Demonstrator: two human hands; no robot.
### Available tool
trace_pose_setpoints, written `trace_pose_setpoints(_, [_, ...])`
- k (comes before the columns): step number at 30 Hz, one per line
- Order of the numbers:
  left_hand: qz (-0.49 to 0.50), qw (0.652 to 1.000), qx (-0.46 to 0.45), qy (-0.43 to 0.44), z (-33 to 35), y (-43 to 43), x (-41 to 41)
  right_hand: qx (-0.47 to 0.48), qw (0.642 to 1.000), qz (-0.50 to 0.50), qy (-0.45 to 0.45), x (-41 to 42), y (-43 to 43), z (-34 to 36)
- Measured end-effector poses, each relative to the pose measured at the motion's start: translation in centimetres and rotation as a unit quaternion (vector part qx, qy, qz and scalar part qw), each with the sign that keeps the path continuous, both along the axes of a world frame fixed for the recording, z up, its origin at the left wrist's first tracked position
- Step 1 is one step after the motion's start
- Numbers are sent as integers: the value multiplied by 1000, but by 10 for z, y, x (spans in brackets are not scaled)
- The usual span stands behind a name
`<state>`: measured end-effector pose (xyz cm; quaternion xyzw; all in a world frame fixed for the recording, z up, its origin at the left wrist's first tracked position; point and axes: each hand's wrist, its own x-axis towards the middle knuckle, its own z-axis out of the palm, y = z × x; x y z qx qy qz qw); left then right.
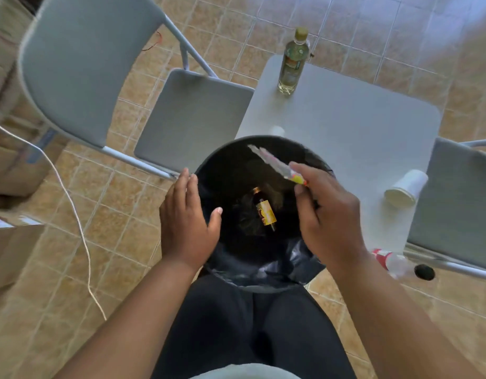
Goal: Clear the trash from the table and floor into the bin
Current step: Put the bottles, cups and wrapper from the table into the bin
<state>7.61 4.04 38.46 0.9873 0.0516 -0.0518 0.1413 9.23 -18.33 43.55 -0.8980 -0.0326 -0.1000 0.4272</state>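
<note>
A black bin [206, 165] with a dark liner stands just before my legs, against the white table [345, 127]. A small bottle with a yellow label [265, 212] lies at its bottom. My right hand [329, 212] is over the bin's mouth, shut on a crumpled plastic wrapper [274, 164] that sticks out up and left. My left hand [188, 220] rests open on the bin's left rim. On the table are an upright bottle of pale liquid [291, 64], a tipped white paper cup [407, 187] and a small white cup [277, 130] behind the bin.
A grey folding chair [99, 72] stands left of the table and another grey chair [460, 198] to its right. A clear plastic bottle with a red label [392, 262] lies on the tiled floor under the right chair. A white cable [72, 203] and cardboard boxes [12, 242] are at left.
</note>
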Motion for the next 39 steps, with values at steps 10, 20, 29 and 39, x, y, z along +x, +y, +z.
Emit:
trace_pose_setpoints(10, [-174, 984, 48, 3, 2, -9, 54, -173, 957, 166, 162, -29, 34, -49])
trace_pose_setpoints(20, [-211, 975, 69, 21, -6, -15, 75, -89, 996, 1, 12, 80, 15, -22])
trace_pose_setpoints(29, [-210, 975, 69, 15, -11, -13, 75, -297, 910, 191, 218, 236, 6, -86])
trace_pose_setpoints(39, [-221, 972, 76, -2, -15, -11, 73, -554, 692, 453, 95, 247, -15, -210])
